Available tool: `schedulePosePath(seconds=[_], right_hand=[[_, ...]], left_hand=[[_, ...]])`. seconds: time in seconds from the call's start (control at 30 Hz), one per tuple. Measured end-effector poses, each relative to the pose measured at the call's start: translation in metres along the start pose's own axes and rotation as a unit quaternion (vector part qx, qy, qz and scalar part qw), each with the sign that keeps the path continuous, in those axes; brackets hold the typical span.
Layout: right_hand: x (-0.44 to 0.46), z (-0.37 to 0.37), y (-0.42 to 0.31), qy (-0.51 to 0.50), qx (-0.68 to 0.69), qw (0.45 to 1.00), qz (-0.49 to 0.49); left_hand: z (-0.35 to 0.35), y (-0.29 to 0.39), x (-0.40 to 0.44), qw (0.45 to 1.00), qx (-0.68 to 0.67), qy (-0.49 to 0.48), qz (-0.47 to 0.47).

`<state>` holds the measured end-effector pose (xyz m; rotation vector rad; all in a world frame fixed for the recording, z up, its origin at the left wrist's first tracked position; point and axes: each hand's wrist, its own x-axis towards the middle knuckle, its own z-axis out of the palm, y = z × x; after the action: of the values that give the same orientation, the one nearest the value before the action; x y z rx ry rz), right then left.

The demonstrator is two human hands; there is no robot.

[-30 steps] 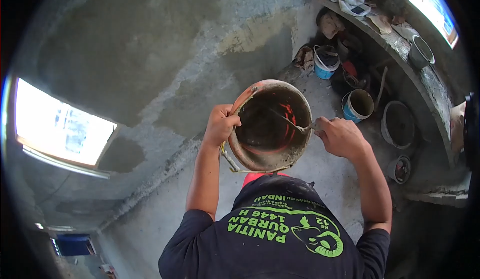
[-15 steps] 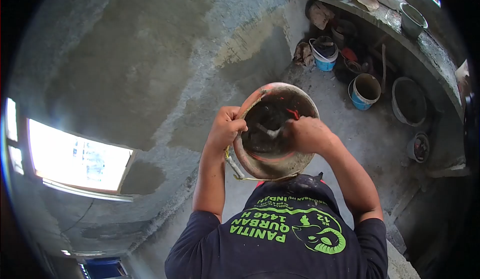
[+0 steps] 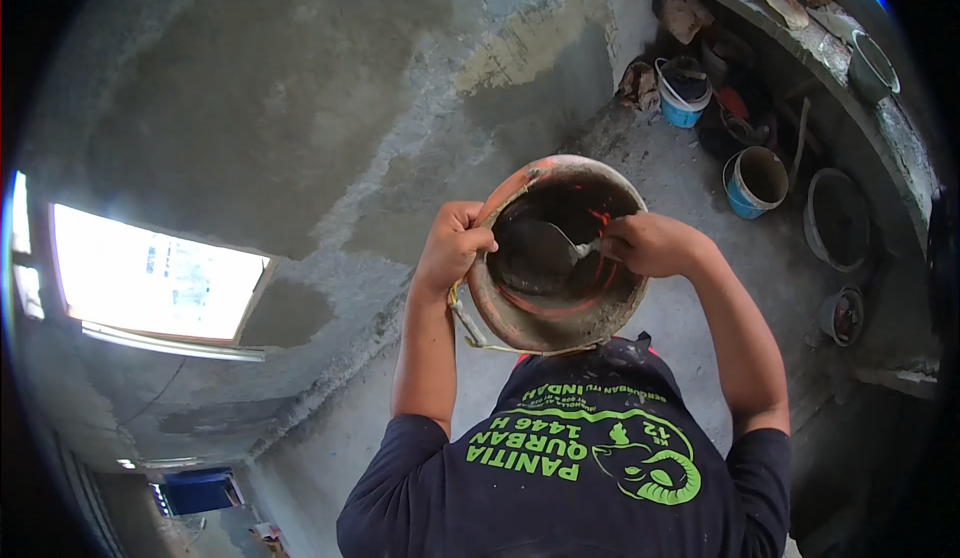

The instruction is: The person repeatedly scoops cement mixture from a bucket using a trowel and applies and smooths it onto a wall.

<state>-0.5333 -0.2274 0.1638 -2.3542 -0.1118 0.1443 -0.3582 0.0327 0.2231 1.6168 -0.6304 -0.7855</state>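
Note:
An orange-rimmed bucket [image 3: 545, 332], caked with grey mortar, is tilted in front of my chest with its mouth turned up to me. My left hand [image 3: 456, 249] is closed around the bucket's left rim, thumb on the inner side. A cord-wrapped handle [image 3: 466, 324] hangs below that hand. Inside the bucket is a trowel [image 3: 540, 254], its blade grey and smeared with mortar. My right hand [image 3: 655, 244] reaches over the right rim, fingers wrapped round the trowel's handle, most of which they hide. How much mortar lies at the bottom is too dark to tell.
A wall with damp plaster patches [image 3: 260, 98] rises at the left, with a bright window opening [image 3: 155, 273]. At the right stand a blue-and-white bucket [image 3: 741, 198], another blue bucket [image 3: 682, 113] and a dark basin [image 3: 812, 233]. Above them a ledge [image 3: 830, 53] bears a grey bucket [image 3: 872, 70].
My right hand has drawn back to the right inside the bucket, and the trowel's blade now shows more clearly. My left hand keeps its hold on the rim. The view has shifted slightly.

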Motion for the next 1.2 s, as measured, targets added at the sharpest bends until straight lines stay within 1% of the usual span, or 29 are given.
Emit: schedulePosePath(seconds=[0.03, 0.07, 0.13, 0.2, 0.27, 0.33, 0.4, 0.43, 0.47, 0.53, 0.57, 0.63, 0.7, 0.77, 0.83, 0.87, 0.93, 1.0, 1.07, 1.1, 1.13, 1.17, 1.2], right_hand=[[0.005, -0.005, -0.020, -0.028, 0.019, 0.998, 0.062], [0.014, -0.001, -0.032, -0.028, 0.017, 0.997, 0.065], [0.017, 0.014, -0.048, -0.053, -0.101, 0.990, 0.083], [0.018, 0.035, -0.054, -0.061, -0.110, 0.990, 0.071], [0.029, 0.038, -0.057, -0.043, -0.063, 0.996, 0.054], [0.039, 0.030, -0.053, -0.026, -0.065, 0.996, 0.047], [0.051, 0.024, -0.054, -0.003, -0.077, 0.993, 0.086], [0.062, 0.017, -0.061, -0.012, -0.112, 0.987, 0.117], [0.074, 0.014, -0.066, -0.010, -0.109, 0.987, 0.121], [0.095, 0.008, -0.072, 0.039, -0.134, 0.978, 0.158], [0.106, 0.009, -0.072, 0.040, -0.133, 0.978, 0.159], [0.128, 0.015, -0.068, 0.070, -0.181, 0.963, 0.185], [0.145, 0.023, -0.069, 0.068, -0.171, 0.968, 0.173], [0.157, 0.036, -0.069, 0.062, -0.160, 0.972, 0.160], [0.168, 0.047, -0.070, 0.005, -0.116, 0.984, 0.136], [0.172, 0.047, -0.071, 0.002, -0.118, 0.984, 0.131], [0.182, 0.039, -0.065, -0.036, -0.053, 0.995, 0.072], [0.197, 0.044, -0.031, -0.062, -0.033, 0.997, 0.045], [0.216, 0.035, 0.000, -0.060, 0.036, 0.995, -0.065], [0.221, 0.021, 0.010, -0.068, 0.037, 0.994, -0.072], [0.226, -0.005, 0.009, -0.160, 0.097, 0.982, 0.016], [0.231, -0.023, 0.011, -0.253, 0.152, 0.950, 0.103], [0.236, -0.029, 0.022, -0.263, 0.150, 0.948, 0.095]], left_hand=[[-0.003, -0.002, -0.001, 1.000, -0.002, -0.002, -0.002], [-0.005, -0.001, 0.000, 1.000, -0.012, -0.009, 0.001], [-0.008, -0.005, 0.006, 1.000, -0.024, -0.016, 0.010], [-0.022, -0.016, 0.007, 1.000, -0.015, -0.006, 0.013], [-0.048, -0.014, 0.015, 1.000, -0.025, -0.008, 0.010], [-0.066, -0.009, 0.022, 0.999, -0.028, -0.012, 0.009], [-0.078, -0.007, 0.027, 0.999, -0.044, 0.007, 0.010], [-0.085, -0.008, 0.031, 0.999, -0.042, 0.002, 0.010], [-0.093, -0.008, 0.034, 0.999, -0.037, 0.003, 0.011], [-0.106, -0.009, 0.042, 1.000, -0.027, 0.000, 0.013], [-0.115, -0.013, 0.046, 1.000, -0.019, -0.008, 0.016], [-0.126, -0.012, 0.052, 1.000, -0.010, -0.014, 0.021], [-0.129, -0.001, 0.058, 1.000, -0.007, -0.013, 0.006], [-0.140, -0.008, 0.070, 1.000, 0.006, -0.011, 0.003], [-0.144, -0.010, 0.080, 1.000, 0.014, -0.005, 0.001], [-0.145, -0.009, 0.083, 1.000, 0.016, 0.003, -0.007], [-0.149, -0.011, 0.098, 1.000, 0.017, 0.019, -0.010], [-0.153, -0.024, 0.110, 0.999, 0.025, 0.017, -0.014], [-0.150, -0.021, 0.118, 0.999, 0.014, 0.036, -0.022], [-0.149, -0.019, 0.121, 0.999, 0.008, 0.046, -0.023], [-0.150, -0.018, 0.127, 0.998, 0.008, 0.056, -0.027], [-0.153, -0.017, 0.133, 0.997, -0.017, 0.063, -0.030], [-0.155, -0.016, 0.139, 0.996, -0.041, 0.071, -0.031]])
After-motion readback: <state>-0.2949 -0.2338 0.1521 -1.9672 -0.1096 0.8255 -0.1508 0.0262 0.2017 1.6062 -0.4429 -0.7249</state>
